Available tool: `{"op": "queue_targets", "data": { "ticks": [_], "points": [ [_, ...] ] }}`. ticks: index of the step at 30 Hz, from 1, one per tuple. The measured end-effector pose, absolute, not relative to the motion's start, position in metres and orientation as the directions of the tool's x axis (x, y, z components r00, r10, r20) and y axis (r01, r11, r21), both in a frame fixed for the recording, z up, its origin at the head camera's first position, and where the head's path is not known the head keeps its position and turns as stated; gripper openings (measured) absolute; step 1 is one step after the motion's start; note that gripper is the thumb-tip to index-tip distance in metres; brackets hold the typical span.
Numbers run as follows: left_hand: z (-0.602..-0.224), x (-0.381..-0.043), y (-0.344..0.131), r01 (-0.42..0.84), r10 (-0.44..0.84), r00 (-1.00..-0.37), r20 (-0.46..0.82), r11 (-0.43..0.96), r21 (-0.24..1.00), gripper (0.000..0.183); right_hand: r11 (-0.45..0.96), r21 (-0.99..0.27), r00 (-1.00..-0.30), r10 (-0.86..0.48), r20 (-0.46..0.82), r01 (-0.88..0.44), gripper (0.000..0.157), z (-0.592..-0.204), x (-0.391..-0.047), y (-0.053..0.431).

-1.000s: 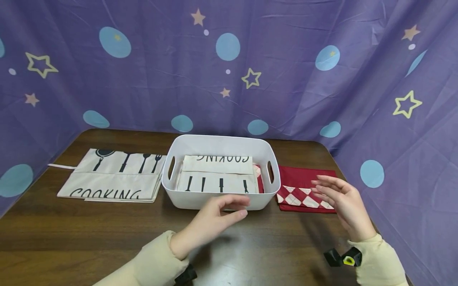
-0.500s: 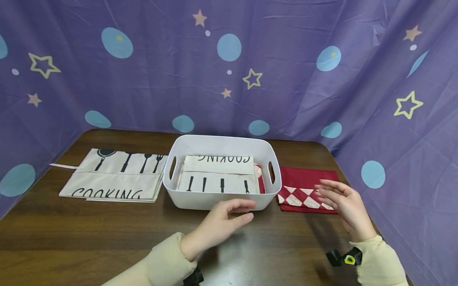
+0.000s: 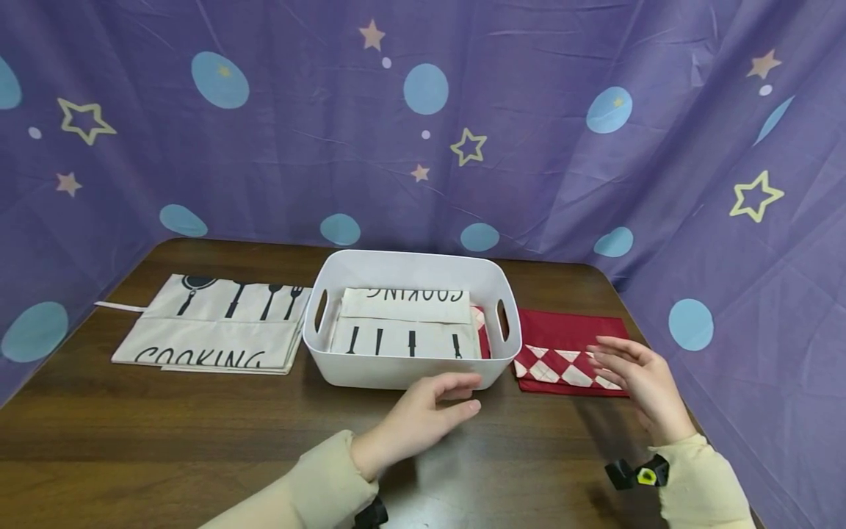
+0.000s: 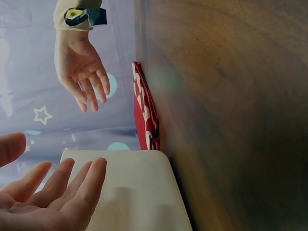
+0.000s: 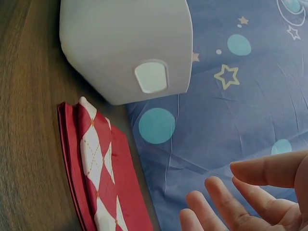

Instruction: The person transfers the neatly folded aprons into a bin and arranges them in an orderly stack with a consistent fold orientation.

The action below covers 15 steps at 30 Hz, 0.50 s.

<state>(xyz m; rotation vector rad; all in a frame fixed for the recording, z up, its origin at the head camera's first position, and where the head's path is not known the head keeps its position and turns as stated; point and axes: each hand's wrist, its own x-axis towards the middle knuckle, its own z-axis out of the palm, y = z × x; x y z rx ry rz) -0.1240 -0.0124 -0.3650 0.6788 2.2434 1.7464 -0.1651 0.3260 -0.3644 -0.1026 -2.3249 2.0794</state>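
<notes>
My left hand [image 3: 419,419] hovers in front of the white plastic basket [image 3: 413,373], fingers relaxed and holding nothing. Over the right side of the table, my right hand [image 3: 648,386] is held above a folded red cloth [image 5: 127,183] with a red and white diamond band, its fingers loose and apart from the cloth. Inside the basket lies a folded cream cloth [image 3: 403,334] printed with utensils and COOKING. A bit of red and white diamond cloth [image 3: 481,330] shows beside it. Left of the basket lies another folded cream COOKING cloth [image 3: 211,330] with a white strap.
The dark wooden table [image 3: 165,433] carries everything. A purple curtain [image 3: 529,110] with stars and ovals hangs behind and along both sides. The basket has handle holes in its short ends, one seen as a handle opening [image 5: 152,77] in the right wrist view.
My left hand has moved right and slightly down along the basket's front. My right hand has sunk slightly, its fingers still loose. The cloths and basket have stayed in place.
</notes>
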Motion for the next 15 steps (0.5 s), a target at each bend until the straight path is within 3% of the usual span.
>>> {"op": "queue_targets", "data": {
  "ticks": [8,15],
  "points": [
    [-0.371,-0.126,-0.005,0.222,0.494,-0.865,0.089,0.216,0.951,0.047,0.194,-0.980,-0.995,0.092,-0.037,0.054,0.019,-0.368,-0.168,0.330],
    [-0.374,-0.128,0.002,0.249,0.516,-0.853,0.075,0.275,0.929,0.051,0.274,-0.957,-0.991,0.115,-0.063,0.093,0.041,-0.372,-0.172,0.333]
  ]
}}
